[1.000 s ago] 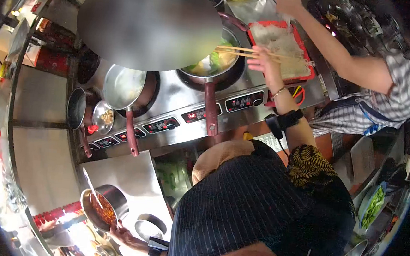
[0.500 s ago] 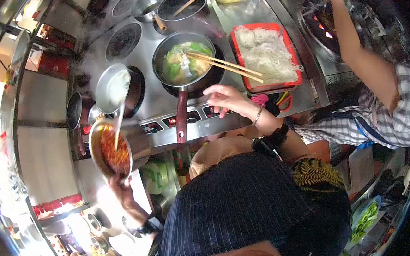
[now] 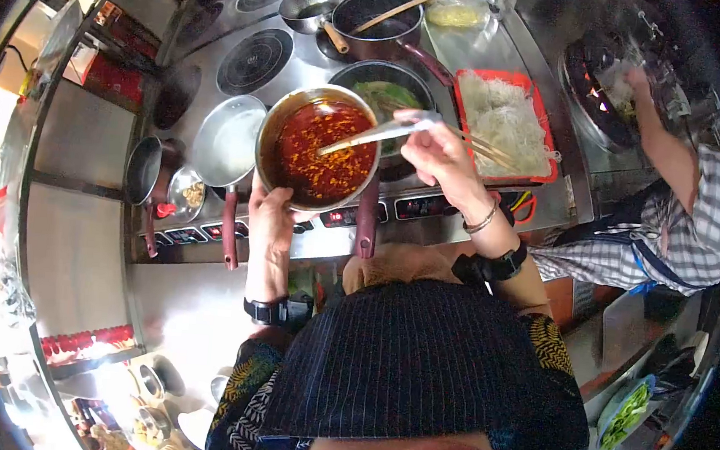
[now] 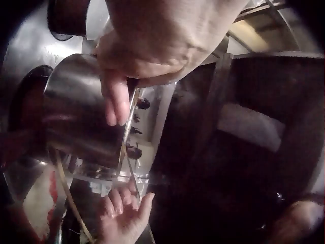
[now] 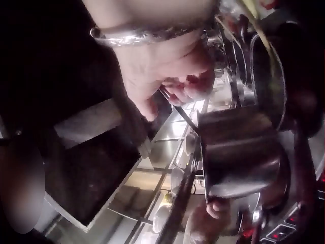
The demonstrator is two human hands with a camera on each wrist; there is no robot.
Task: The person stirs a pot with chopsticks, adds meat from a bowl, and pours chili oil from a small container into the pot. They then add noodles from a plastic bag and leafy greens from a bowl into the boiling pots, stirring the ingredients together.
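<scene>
A steel pot of red chili oil (image 3: 307, 149) is held up over the stove, gripped at its near rim by the left hand (image 3: 270, 226), thumb over the edge. The right hand (image 3: 443, 160) pinches the handle of a metal spoon (image 3: 367, 137) whose lower end is in the oil. In the left wrist view the left hand (image 4: 162, 46) has its fingers on the pot's steel wall (image 4: 81, 112). The right wrist view shows the right hand (image 5: 167, 71) above the pot (image 5: 241, 152), curled round the handle. Behind the pot, a pan of greens (image 3: 391, 92) is partly hidden.
A pan of whitish liquid (image 3: 229, 143) stands left of the pot. Chopsticks (image 3: 492, 153) lie by a red tray of noodles (image 3: 503, 122). Farther back are a dark pot (image 3: 376, 23) and a small saucepan (image 3: 310, 5). Another person's arm (image 3: 658, 143) reaches over a wok at right.
The left hand has carried the chili oil pot up and right, from the lower counter to over the stove. The right hand has left the chopsticks and taken hold of the spoon.
</scene>
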